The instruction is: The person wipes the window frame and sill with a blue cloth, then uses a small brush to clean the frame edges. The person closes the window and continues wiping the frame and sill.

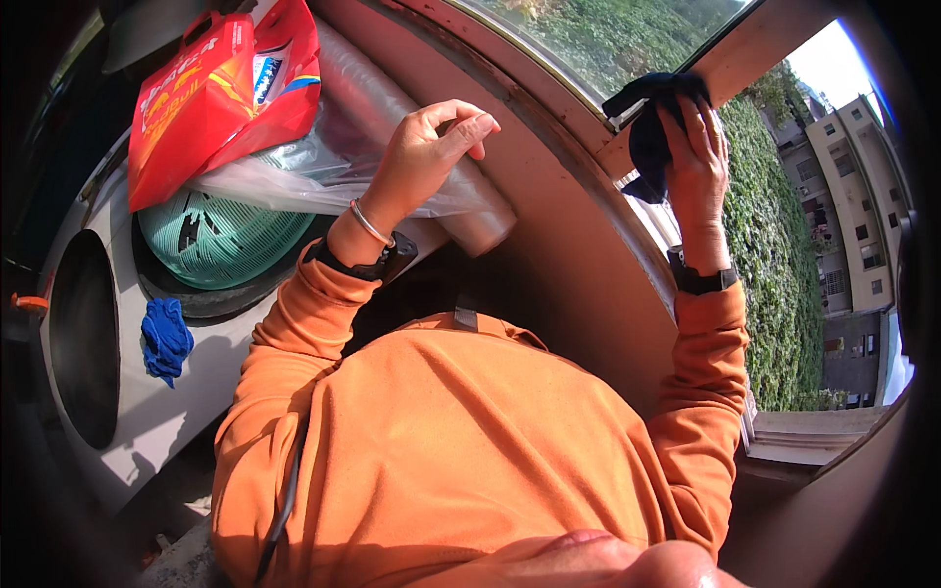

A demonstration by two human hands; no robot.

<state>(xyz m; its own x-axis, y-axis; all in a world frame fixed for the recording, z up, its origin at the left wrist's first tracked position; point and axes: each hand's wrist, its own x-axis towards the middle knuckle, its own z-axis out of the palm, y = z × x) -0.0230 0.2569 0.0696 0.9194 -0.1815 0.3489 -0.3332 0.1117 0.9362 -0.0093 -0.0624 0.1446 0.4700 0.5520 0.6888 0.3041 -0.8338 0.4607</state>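
Note:
My right hand [697, 158] presses a dark cloth [650, 140] against the wooden window frame [750, 55], fingers spread over the fabric. Part of the cloth hangs below the frame at the corner of the glass pane [588, 37]. In front of my chest, my left hand [434, 151] is raised with its fingers loosely curled and the thumb near the fingertips. Nothing shows in it. Beyond and below that hand lies a roll of clear plastic film [412, 117] along the wall, its loose sheet spreading to the left.
At the left, a red bag [220, 103] sits over a green plastic basket [228, 242] on a light countertop [213, 360] with round dark openings. A crumpled blue cloth [167, 339] lies there too. Beyond the window are an ivy-covered surface [772, 257] and a building [853, 191].

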